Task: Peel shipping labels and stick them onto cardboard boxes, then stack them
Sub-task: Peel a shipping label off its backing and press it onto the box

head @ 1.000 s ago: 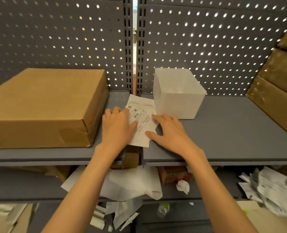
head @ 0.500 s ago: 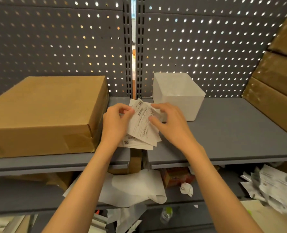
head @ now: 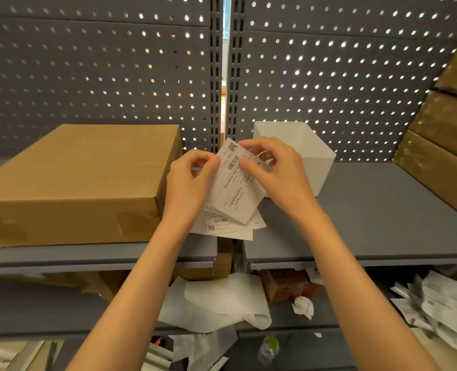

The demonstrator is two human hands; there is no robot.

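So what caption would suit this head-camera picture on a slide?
Both hands, left hand and right hand, pinch a shipping label beside a cardboard box.

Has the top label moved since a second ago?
Yes. The label was lying flat on the shelf; both hands now hold it raised toward the white bin.

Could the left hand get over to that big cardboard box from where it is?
Probably yes: the left hand is right beside the cardboard box with nothing between them, but it is gripping the shipping label along with the right hand.
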